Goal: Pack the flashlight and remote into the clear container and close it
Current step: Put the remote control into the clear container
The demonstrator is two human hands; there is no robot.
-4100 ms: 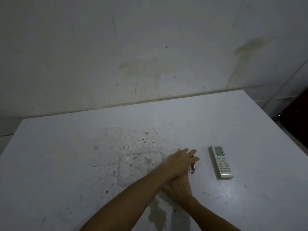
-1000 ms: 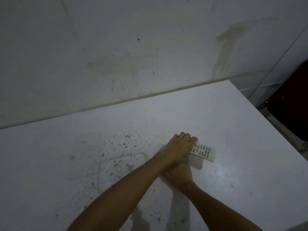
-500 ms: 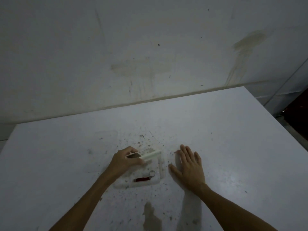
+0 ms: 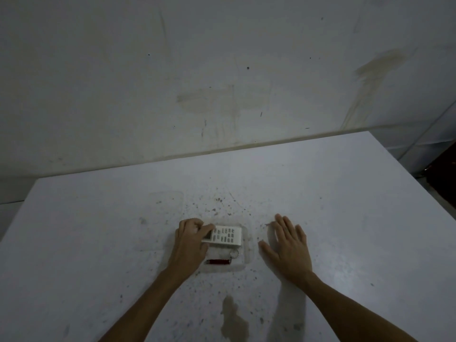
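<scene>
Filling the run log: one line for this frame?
left hand: grips remote, in clear container | flashlight: inside | right hand: open, flat on table | lid: off

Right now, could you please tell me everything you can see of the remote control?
The remote control is a slim white rectangular handset, plastic by its look, face up with rows of small dark buttons. It lies roughly crosswise inside the clear container, on the far side of the small red flashlight, whose key ring sits close to its near edge. The left hand grips its left end, covering that part, with one finger across the top. The right hand rests flat on the table, apart from it.
</scene>
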